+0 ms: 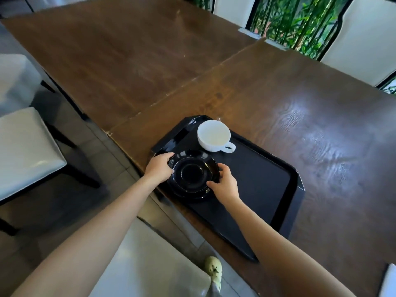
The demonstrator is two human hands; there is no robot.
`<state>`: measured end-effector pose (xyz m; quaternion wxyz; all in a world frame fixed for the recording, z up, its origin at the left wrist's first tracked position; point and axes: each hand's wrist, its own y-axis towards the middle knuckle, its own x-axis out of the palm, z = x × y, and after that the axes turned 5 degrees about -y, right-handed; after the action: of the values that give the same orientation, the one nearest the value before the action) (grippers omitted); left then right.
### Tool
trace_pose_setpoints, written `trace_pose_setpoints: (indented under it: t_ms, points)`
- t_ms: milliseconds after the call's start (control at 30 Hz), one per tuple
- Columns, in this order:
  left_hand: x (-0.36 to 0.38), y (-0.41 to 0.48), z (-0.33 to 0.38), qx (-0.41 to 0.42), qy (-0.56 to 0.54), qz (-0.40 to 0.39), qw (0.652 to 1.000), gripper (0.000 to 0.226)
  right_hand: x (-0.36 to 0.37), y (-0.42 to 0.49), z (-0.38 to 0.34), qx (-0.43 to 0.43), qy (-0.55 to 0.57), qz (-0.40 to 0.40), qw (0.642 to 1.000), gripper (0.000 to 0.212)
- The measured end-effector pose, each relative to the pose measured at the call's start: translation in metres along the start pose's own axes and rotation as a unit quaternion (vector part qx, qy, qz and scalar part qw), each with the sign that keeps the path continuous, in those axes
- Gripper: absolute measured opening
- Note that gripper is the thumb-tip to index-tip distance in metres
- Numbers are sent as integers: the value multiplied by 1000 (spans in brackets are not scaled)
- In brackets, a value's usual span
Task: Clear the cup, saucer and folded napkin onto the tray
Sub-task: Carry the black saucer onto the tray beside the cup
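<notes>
where hands (pixel 159 169) grip, saucer (pixel 194 173) rim hidden

We stand at a long dark wooden table (pixel 214 67) with a seam across its top and window glare toward three o'clock. White-cushioned chairs (pixel 25 144) sit at nine o'clock on a grey tiled floor (pixel 102 144). Black-framed windows (pixel 293 20) at one o'clock show green bamboo between white panels (pixel 360 39).

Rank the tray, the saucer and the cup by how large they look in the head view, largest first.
1. Tray, by far the largest.
2. Saucer, held at its rim by both hands.
3. Cup, smallest; it sits farther from the camera, so the gap with the saucer may be overstated.
</notes>
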<state>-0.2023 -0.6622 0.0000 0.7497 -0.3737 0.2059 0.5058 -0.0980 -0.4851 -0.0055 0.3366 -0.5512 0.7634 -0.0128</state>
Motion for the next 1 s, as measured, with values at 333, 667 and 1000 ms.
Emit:
trace_pose_setpoints:
  t_ms: [333, 667, 1000]
  points:
    - [2, 3, -1, 24, 57, -1, 998, 59, 3, 3, -1, -6, 0, 24, 1000, 41]
    - [-1, -3, 1, 58, 96, -1, 994, 62, -9, 4, 5, -22, -68, 29, 997, 43]
    - [-10, -24, 19, 116, 230, 1, 966, 46, -42, -7, 17, -35, -172, -22, 984, 54]
